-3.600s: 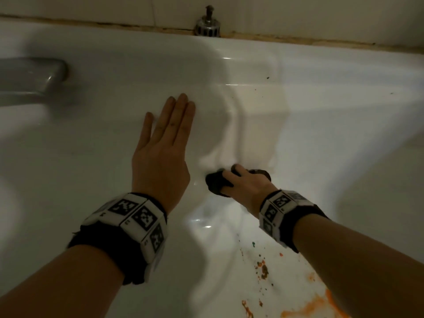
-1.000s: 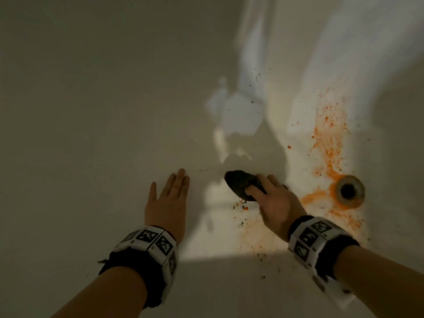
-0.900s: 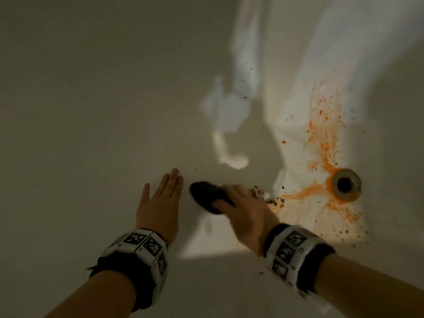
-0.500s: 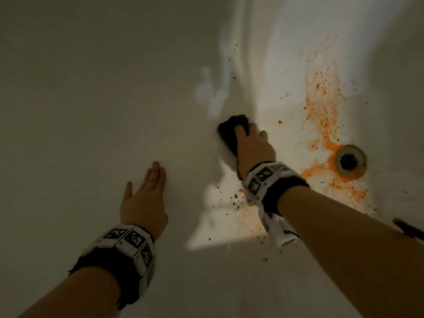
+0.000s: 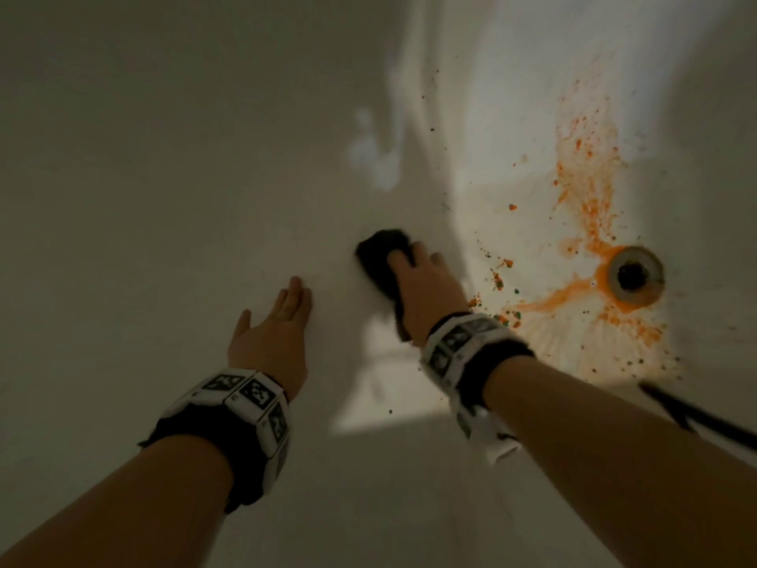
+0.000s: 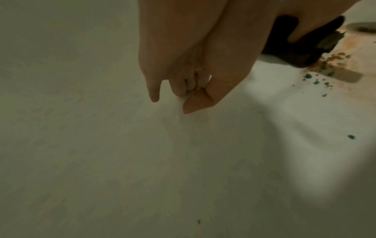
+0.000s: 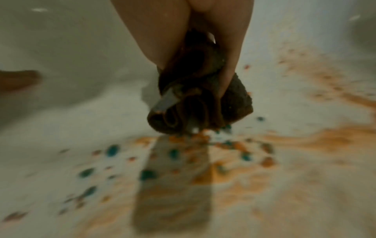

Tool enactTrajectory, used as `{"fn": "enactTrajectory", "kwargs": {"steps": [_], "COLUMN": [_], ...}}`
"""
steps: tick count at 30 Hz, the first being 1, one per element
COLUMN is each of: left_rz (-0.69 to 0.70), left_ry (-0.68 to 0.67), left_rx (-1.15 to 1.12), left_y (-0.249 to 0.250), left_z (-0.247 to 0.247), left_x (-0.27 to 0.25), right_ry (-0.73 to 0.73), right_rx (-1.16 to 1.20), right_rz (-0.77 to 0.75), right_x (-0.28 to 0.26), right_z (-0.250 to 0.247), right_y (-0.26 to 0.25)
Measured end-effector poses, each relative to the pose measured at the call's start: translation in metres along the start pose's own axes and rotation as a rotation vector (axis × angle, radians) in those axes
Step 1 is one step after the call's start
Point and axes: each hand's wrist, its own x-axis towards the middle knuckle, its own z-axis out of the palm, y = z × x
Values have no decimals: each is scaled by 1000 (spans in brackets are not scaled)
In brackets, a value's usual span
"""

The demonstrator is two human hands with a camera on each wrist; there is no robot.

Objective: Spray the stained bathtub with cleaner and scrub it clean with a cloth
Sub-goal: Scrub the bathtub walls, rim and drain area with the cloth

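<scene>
Since half a second ago the right hand (image 5: pixel 424 295) has dragged the dark cloth (image 5: pixel 383 256) back down the bathtub (image 5: pixel 164 157) floor, fingers curled around the wad. Orange stains (image 5: pixel 590 207) and the drain (image 5: pixel 634 275) lie to its right. Her left hand (image 5: pixel 272 336) braces flat, fingers straight, empty.

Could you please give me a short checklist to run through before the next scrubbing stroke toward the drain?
1. Cloth gripped: ok, the right hand holds it bunched.
2. Cloth on the tub floor: ok, it looks pressed down.
3. Left hand out of the stroke path: ok, flat on the tub to the left of the cloth.
4. Orange stain gone: not ok, it rings the drain.
5. Loose crumbs cleared: not ok.
6. Cleaner sprayed on the stain: cannot tell.
</scene>
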Motion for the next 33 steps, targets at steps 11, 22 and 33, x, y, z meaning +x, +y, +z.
{"fn": "enactTrajectory", "kwargs": {"steps": [11, 22, 33], "left_rz": [-7, -12, 26], "left_ry": [-92, -70, -64], "left_rx": [76, 86, 177], "left_y": [2, 2, -6], "left_z": [-6, -1, 0], "left_x": [4, 4, 1], "right_ry": [-36, -73, -216], "right_rx": [335, -16, 65], "right_rz": [-264, -74, -230], "right_x": [-75, -54, -89], "right_z": [29, 33, -8], "right_y": [11, 35, 60]}}
